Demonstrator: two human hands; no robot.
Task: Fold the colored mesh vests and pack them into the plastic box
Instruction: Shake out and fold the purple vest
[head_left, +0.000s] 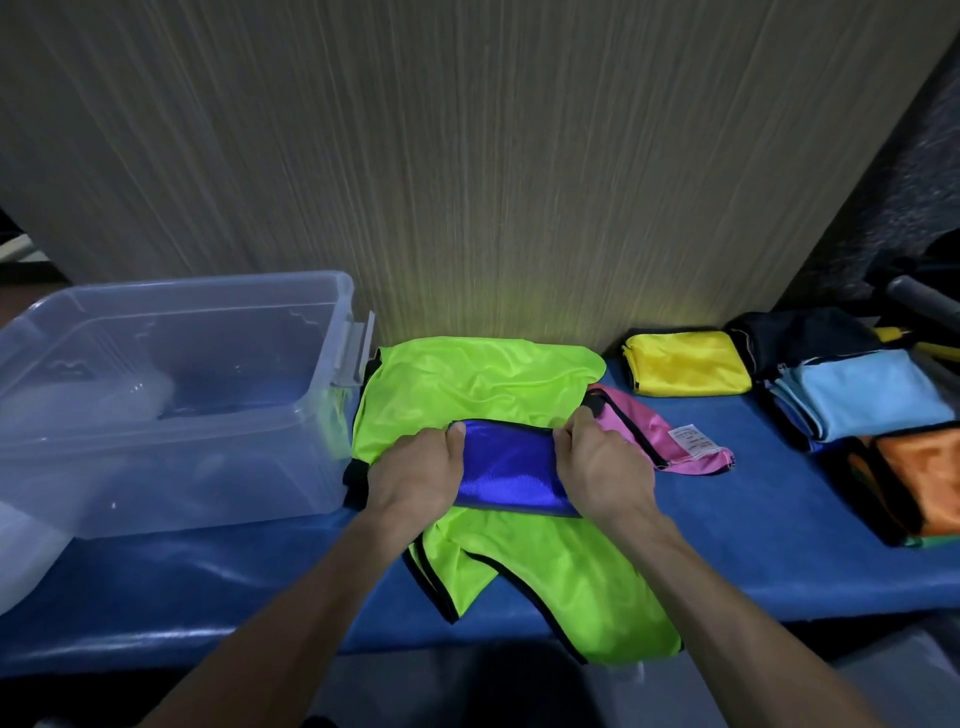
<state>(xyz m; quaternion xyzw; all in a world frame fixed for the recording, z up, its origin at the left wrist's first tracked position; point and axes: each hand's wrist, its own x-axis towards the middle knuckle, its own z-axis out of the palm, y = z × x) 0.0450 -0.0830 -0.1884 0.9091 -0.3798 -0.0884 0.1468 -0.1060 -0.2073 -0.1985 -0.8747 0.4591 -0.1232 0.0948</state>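
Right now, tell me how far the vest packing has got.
Done: yellow, light blue and orange vests lie folded at the right. In hand: both hands, left and right, hold the folded blue vest over the unfolded green vest. Left: green and pink need folding; no vest shows in the plastic box.

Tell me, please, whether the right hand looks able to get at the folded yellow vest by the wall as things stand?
Probably not at once: the right hand grips the blue vest. Nothing stands before the yellow vest except the flat pink vest.
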